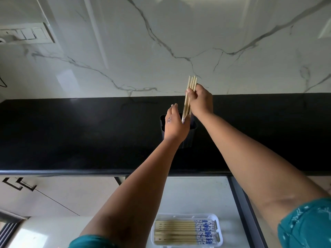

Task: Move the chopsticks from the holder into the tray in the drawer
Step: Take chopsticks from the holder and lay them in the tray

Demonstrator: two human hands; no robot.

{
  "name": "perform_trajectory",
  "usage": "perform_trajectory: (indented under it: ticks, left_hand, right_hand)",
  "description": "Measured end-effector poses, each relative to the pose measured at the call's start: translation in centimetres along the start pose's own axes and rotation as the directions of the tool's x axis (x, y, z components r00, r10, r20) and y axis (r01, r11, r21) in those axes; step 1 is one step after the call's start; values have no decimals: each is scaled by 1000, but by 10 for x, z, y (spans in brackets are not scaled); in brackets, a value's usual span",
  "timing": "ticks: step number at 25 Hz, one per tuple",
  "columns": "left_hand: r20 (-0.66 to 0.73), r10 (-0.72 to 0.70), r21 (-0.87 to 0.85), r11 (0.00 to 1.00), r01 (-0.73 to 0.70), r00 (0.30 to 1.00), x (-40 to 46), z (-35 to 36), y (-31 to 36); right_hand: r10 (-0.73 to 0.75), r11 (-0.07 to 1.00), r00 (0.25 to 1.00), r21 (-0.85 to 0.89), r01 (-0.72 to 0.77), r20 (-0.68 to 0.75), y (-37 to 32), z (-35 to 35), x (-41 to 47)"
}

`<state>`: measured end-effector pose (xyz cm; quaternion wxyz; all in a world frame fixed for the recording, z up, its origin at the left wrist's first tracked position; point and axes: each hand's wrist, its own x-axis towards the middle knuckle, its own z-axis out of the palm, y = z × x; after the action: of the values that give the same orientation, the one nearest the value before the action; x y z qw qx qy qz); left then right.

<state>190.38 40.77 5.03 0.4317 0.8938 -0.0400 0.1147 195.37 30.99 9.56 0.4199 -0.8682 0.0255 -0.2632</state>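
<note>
Chopsticks (190,93) pinched in right hand (201,102) fingers above dark holder (186,138), left hand (176,125) fingers spread — tray (219,230) holding more.

- my left hand (176,125) covers most of the holder (188,140)
- tray (186,230) bottom edge cut by frame, lower centre
- switch plate (26,35) clipped upper left

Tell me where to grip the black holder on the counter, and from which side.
Grip the holder around its ribbed side wall, below the rim, coming from the front right. It stands upright on the black counter, the left hand covers its left front, and the chopsticks in the right hand hang over its open top.
</note>
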Motion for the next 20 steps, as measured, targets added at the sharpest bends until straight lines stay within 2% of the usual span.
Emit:
perform_trajectory:
  ticks: [4,6,8,9,10,11,13,14,15,16,17,18,19,20]
  left_hand:
    - [-6,-60,-187,981,58,998,-21,-21,36]
    - [-56,-67,-196,979,55,996,-32,-32,48]
    - [-48,-114,-334,938,92,992,-49,-43,51]
    - [-14,-165,-451,881,141,986,-59,-46,50]
    - [41,-221,-587,784,202,974,-70,-48,47]
    - [114,-276,-718,641,271,954,-82,-52,41]
    - [277,-322,-883,286,372,905,-112,-62,25]
    - [333,-304,-912,136,387,893,-125,-65,14]
    - [366,-287,-918,42,394,885,-137,-67,3]
    - [387,-282,-914,5,405,878,-150,-68,-7]
    - [408,-282,-906,-7,424,868,-162,-67,-14]
    - [431,-282,-896,-17,445,857,-177,-63,-19]
    - [456,-275,-885,-38,464,847,-192,-58,-23]
    - [486,-263,-870,-61,489,833,-207,-53,-23]
  right_hand:
    - [-321,946,943,-68,316,-83,-52,-29,-58]
    - [-389,920,919,-92,382,-69,-72,-39,-82]
    - [-369,928,927,-25,371,60,-88,-48,-105]
    - [-324,946,933,60,318,157,-92,-52,-114]
    - [-262,962,933,140,233,249,-90,-55,-123]
    - [-191,971,936,197,136,297,-85,-59,-133]
    - [42,962,973,253,-101,229,-58,-67,-158]
    - [230,906,957,321,-277,175,-41,-70,-172]
    - [460,759,868,424,-494,186,-23,-74,-189]
    - [632,529,725,533,-661,272,-5,-74,-207]
    - [700,290,595,604,-742,395,11,-72,-226]
    - [699,110,515,637,-763,495,20,-70,-246]
    - [687,20,480,646,-763,546,24,-65,-261]
    - [683,-24,462,650,-759,565,26,-59,-274]
